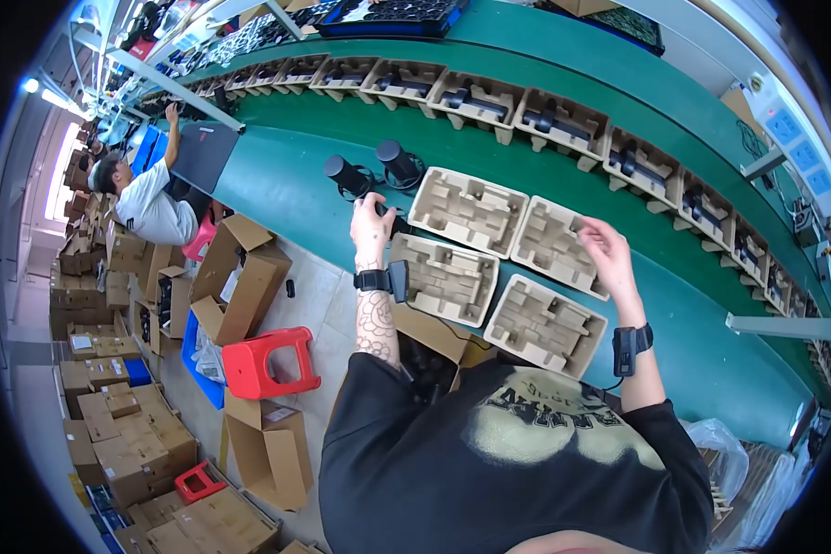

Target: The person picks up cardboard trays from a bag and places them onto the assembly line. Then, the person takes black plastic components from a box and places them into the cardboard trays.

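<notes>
My left hand is closed around a black part beside the left trays; its exact kind is partly hidden by the fingers. Just beyond that hand stand two black cylinders with round flared bases, the left cylinder and the right cylinder. Four moulded pulp trays lie together in front of me: a far left tray, a far right tray, a near left tray and a near right tray. Over the far right tray's right side hovers my right hand, fingers loosely apart, holding nothing visible.
Beyond the green bench, a row of pulp trays with black parts curves along the line. Open cartons and a red stool stand on the floor at left. A co-worker sits further along the bench.
</notes>
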The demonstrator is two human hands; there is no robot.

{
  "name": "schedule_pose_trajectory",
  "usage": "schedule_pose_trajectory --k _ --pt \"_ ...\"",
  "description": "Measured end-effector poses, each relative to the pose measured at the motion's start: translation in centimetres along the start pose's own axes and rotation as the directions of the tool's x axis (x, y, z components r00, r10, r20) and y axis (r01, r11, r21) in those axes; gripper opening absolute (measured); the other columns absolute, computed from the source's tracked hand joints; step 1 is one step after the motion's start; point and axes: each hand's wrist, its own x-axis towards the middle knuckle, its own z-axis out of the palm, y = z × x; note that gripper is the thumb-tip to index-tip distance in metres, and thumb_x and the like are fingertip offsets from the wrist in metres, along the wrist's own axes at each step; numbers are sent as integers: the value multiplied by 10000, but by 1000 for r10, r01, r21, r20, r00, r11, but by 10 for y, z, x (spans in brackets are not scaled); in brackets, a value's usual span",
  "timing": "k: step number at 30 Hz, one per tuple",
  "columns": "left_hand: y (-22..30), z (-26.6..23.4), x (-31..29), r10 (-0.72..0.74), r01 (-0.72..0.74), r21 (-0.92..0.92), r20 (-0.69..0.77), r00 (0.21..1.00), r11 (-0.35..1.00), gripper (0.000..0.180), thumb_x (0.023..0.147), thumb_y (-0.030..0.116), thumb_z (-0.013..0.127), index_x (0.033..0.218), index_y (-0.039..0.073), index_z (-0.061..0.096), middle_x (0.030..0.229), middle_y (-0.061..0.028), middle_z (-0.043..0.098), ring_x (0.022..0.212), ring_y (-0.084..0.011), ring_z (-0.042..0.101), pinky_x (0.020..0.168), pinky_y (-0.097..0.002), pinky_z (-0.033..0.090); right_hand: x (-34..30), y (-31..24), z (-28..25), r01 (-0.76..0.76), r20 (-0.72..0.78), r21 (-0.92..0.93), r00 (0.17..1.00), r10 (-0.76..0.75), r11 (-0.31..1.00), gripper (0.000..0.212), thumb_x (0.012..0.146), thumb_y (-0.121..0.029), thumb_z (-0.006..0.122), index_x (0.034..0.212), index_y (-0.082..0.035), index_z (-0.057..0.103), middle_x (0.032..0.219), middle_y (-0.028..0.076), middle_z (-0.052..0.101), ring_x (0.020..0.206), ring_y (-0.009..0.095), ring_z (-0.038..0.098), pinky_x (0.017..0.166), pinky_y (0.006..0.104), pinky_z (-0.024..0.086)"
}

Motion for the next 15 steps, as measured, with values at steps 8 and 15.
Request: schedule_pose_trajectory --k 8,15 --pt "-7 -52 -54 -662 49 -990 126 739 -134 333 938 327 523 1111 43 494 1044 -112 580 895 -224 608 771 -327 572 3 -54 92 -135 371 446 928 -45 885 508 831 -117 679 1297 -34 493 1030 64 613 949 152 594 841 284 481" --pt "86 -7 -188 -190 268 -958 245 951 106 405 943 226 510 1287 18 459 1269 -114 510 1166 -244 502 955 -350 447 -8 -87 181 40 253 210 963 -94 977 891 683 -169 785 1407 -34 283 1244 174 528 1140 328 535 972 402 432"
